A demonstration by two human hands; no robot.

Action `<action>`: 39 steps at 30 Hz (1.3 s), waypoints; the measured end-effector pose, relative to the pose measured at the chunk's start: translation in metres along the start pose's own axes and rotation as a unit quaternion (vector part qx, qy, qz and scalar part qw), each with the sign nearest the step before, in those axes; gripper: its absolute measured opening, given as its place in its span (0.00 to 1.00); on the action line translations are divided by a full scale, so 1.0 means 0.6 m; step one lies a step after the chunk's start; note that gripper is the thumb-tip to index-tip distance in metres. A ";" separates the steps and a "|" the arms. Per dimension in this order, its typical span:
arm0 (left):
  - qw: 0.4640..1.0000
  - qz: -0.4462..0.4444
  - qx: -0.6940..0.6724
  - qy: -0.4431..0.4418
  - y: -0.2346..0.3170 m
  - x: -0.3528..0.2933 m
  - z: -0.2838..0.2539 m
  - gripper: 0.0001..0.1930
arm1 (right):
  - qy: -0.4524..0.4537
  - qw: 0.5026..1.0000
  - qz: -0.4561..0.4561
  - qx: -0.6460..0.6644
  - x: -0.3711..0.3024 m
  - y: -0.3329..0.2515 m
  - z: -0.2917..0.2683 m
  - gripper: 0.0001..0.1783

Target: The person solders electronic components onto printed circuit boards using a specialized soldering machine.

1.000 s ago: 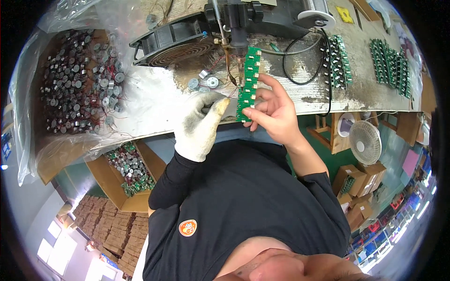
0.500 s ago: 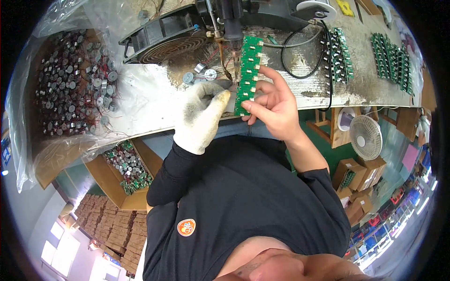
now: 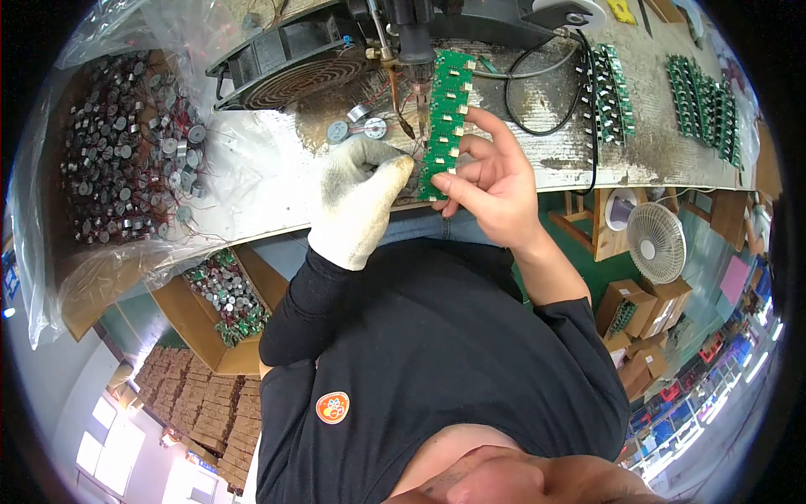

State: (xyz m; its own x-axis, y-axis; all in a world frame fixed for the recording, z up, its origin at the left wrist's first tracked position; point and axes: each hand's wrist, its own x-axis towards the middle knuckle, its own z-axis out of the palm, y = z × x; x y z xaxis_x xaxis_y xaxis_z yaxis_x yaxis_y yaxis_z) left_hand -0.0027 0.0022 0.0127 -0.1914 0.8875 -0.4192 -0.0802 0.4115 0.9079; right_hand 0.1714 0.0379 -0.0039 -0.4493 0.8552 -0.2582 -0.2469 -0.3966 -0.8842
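My bare right hand (image 3: pixel 495 181) grips a long green circuit board strip (image 3: pixel 445 126) by its near end, thumb on top and fingers along the right edge. Small pale connectors sit in a row on the strip. My left hand (image 3: pixel 357 197), in a whitish glove, pinches thumb and forefinger together close beside the strip's left edge; what lies between the fingertips is too small to make out. Just beyond the glove lie a few small round metal parts (image 3: pixel 374 128) with thin wires. The strip's far end reaches up beside the metal tip of a bench-mounted soldering tool (image 3: pixel 416 50).
A black round fan (image 3: pixel 294 80) stands behind the glove. At left, a plastic-lined box (image 3: pixel 71 290) holds many wired round parts. More green boards (image 3: pixel 611 97) stand at right near a black cable (image 3: pixel 510 101). Below left is an open carton (image 3: pixel 176 323).
The circuit board strip has moved a little away from me and slightly left, with my right hand still on it. My gloved hand has shifted slightly, still pinched.
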 end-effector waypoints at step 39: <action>0.997 -0.027 -0.073 0.003 0.000 -0.002 0.007 0.08 | -0.002 1.000 -0.013 -0.004 -0.008 0.004 0.000 0.38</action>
State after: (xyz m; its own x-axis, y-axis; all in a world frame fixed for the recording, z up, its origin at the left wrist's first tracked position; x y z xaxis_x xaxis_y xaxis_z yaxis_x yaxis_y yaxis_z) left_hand 0.0015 0.0018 0.0135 -0.1894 0.8636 -0.4672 -0.2318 0.4230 0.8760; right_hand 0.1730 0.0329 -0.0051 -0.4465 0.8635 -0.2344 -0.2505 -0.3722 -0.8937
